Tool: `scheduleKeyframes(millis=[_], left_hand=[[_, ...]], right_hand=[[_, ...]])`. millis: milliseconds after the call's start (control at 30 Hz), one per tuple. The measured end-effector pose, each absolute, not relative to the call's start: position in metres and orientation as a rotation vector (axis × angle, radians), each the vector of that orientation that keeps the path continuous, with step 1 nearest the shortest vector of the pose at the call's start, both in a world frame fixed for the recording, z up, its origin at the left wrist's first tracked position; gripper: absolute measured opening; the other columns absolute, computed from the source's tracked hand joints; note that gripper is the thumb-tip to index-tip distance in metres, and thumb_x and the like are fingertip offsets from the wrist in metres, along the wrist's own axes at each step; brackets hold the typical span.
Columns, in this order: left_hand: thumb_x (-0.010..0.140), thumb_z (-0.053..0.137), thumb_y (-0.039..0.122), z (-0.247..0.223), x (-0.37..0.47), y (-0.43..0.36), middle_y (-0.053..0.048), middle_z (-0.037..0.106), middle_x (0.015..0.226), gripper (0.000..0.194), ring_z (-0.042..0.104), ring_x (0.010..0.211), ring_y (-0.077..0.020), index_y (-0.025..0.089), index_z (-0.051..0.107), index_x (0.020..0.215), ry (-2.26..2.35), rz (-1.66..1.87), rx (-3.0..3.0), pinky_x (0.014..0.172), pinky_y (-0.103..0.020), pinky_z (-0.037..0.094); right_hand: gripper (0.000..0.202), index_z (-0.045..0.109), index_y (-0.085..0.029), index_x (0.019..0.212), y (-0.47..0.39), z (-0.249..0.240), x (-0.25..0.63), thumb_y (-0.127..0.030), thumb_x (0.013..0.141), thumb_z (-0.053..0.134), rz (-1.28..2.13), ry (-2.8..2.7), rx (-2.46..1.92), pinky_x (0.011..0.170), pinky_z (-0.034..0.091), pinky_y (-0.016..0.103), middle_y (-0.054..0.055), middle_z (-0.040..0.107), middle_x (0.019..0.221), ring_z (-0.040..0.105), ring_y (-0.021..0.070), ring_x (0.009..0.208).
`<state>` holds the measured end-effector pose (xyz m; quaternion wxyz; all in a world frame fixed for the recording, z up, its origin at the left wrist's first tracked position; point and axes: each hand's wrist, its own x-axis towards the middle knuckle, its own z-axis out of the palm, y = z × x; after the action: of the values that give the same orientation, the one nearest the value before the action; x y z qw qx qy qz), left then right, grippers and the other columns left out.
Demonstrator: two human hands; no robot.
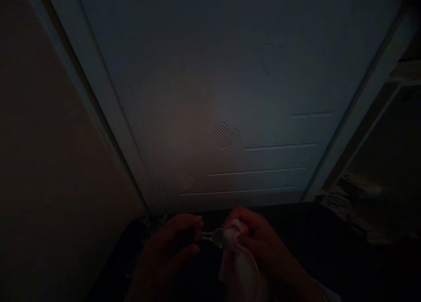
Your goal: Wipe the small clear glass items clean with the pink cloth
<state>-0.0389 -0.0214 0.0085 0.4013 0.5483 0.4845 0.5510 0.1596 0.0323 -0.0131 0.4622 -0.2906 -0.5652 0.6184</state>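
In dim light, a small clear glass piece with a narrow stem (pixel 208 236) lies sideways between my two hands. My left hand (pixel 169 247) pinches its left end between thumb and fingers. A pale pink and white cloth (pixel 241 260) is bunched in my right hand (pixel 258 238) and hangs down below it. The cloth touches the right end of the glass piece, and part of that end may be hidden behind it. Several clear glass items (pixel 144 227), hard to make out, stand to the left of my left hand on a dark surface (pixel 286 223).
Beyond the dark surface rises a pale panel (pixel 184 96) with embossed hearts and lines, set in a frame. A wall (pixel 49 161) stands on the left. Papers or books (pixel 358 188) lie by a shelf on the right; much there is too dark to tell.
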Motion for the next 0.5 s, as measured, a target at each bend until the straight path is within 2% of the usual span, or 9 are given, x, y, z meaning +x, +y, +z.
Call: scheduleKeyframes(millis=[133, 333, 500], left_hand=[[0.072, 0.082, 0.024, 0.0071, -0.0391, -0.0207, -0.001, 0.082, 0.096, 0.023, 0.075, 0.092, -0.0222, 0.032, 0.083, 0.093, 1.242, 1.403, 1.400, 0.082, -0.026, 0.059], [0.075, 0.081, 0.028, 0.0077, -0.0353, -0.0203, 0.001, 0.081, 0.096, 0.021, 0.074, 0.090, -0.0198, 0.033, 0.081, 0.095, 1.230, 1.436, 1.404, 0.080, -0.024, 0.058], [0.074, 0.080, 0.032, 0.0070, -0.0363, -0.0203, 0.000, 0.081, 0.089, 0.019, 0.074, 0.084, -0.0208, 0.030, 0.081, 0.093, 1.344, 1.393, 1.446, 0.076, -0.025, 0.057]], right_hand=[[0.010, 0.062, -0.020, 0.071, 0.0319, -0.0142, 0.1597, -0.026, 0.070, 0.070, 1.526, -1.411, -0.696, 0.052, 0.038, 0.021, -0.005, 0.055, 0.060, 0.048, 0.0111, 0.053], [0.009, 0.070, -0.020, 0.085, 0.0323, -0.0169, 0.1623, -0.028, 0.081, 0.072, 1.466, -1.518, -0.698, 0.062, 0.045, 0.024, -0.002, 0.065, 0.074, 0.058, 0.0145, 0.067], [0.012, 0.074, -0.021, 0.084, 0.0324, -0.0187, 0.1607, -0.032, 0.079, 0.076, 1.427, -1.475, -0.674, 0.062, 0.049, 0.025, 0.001, 0.071, 0.077, 0.063, 0.0164, 0.071]])
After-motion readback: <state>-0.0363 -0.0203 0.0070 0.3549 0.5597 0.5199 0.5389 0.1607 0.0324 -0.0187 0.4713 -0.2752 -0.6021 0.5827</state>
